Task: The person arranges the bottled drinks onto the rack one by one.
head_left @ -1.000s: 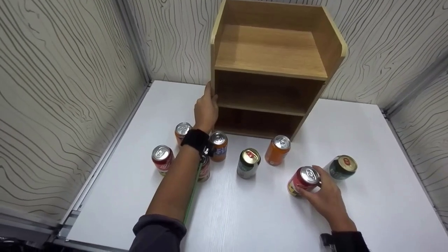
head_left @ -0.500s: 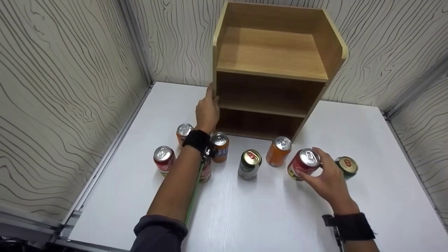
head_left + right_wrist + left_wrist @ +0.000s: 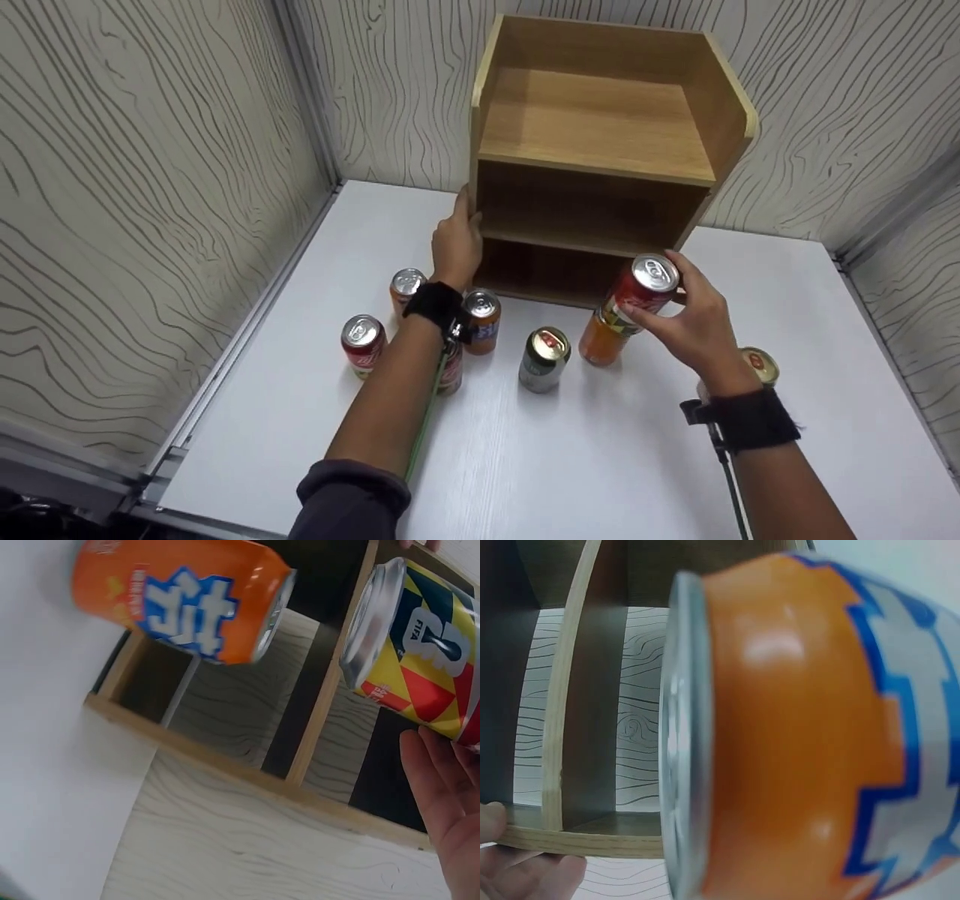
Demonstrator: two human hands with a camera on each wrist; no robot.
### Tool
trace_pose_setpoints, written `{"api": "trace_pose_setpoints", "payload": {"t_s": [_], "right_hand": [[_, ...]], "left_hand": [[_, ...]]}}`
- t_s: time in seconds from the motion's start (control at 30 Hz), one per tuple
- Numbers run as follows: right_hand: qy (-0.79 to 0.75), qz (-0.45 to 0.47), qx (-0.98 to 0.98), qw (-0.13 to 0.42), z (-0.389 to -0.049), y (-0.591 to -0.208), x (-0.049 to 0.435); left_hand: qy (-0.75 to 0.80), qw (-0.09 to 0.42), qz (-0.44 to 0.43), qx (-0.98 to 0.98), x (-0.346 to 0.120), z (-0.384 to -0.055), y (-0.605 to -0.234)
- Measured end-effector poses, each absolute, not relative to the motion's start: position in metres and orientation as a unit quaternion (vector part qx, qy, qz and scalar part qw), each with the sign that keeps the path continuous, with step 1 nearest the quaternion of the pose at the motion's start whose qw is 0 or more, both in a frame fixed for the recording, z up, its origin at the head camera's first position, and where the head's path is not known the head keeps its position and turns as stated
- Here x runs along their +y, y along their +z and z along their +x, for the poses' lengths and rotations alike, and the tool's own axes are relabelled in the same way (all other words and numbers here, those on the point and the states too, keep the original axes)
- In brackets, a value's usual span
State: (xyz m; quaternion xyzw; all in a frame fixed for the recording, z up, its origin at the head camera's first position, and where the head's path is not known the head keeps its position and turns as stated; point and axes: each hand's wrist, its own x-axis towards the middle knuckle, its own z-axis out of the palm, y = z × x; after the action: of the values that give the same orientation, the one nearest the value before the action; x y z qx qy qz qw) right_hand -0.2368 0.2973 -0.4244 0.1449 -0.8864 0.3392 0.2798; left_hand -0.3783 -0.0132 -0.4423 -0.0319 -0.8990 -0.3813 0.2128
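My right hand (image 3: 697, 322) grips a red and yellow cola can (image 3: 637, 300), thumb on one side and fingers on the other. It is raised before the lower compartments of a wooden shelf (image 3: 592, 112). In the head view the cola can overlaps an orange soda can (image 3: 601, 346) on the table. The right wrist view shows the can's yellow patterned side (image 3: 431, 645) near the shelf front. My left hand (image 3: 457, 246) holds the shelf's left side panel, thumb and fingers on opposite faces. Near that wrist stands another orange can (image 3: 780, 727).
On the white table (image 3: 510, 480) stand a green and silver can (image 3: 544, 367), a red can (image 3: 364, 345) and an orange can (image 3: 405, 289). A second red can (image 3: 451, 373) is partly behind the left forearm. Another green can (image 3: 761, 365) sits behind the right wrist. Patterned panels surround the table.
My right hand has lifted the cola can and carried it forward and slightly left, from the table to the shelf front. The left hand keeps its hold on the panel.
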Motion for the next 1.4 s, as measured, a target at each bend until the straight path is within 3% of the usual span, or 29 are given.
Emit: {"api": "trace_pose_setpoints", "payload": {"t_s": [0.23,0.53,0.93,1.4], "right_hand": [[0.360,0.135,-0.879,0.281,-0.258,-0.417,0.289],[0.392,0.105,-0.886,0.226,-0.276,-0.413,0.262],[0.396,0.152,-0.882,0.206,-0.337,-0.393,0.210],[0.418,0.121,-0.886,0.157,-0.386,-0.379,0.159]], "left_hand": [[-0.376,0.214,-0.048,-0.901,0.006,-0.378,-0.450],[-0.363,0.188,-0.063,-0.910,0.016,-0.365,-0.472],[-0.369,0.218,-0.059,-0.901,0.006,-0.376,-0.456],[-0.362,0.227,-0.036,-0.904,-0.014,-0.384,-0.444]]}}
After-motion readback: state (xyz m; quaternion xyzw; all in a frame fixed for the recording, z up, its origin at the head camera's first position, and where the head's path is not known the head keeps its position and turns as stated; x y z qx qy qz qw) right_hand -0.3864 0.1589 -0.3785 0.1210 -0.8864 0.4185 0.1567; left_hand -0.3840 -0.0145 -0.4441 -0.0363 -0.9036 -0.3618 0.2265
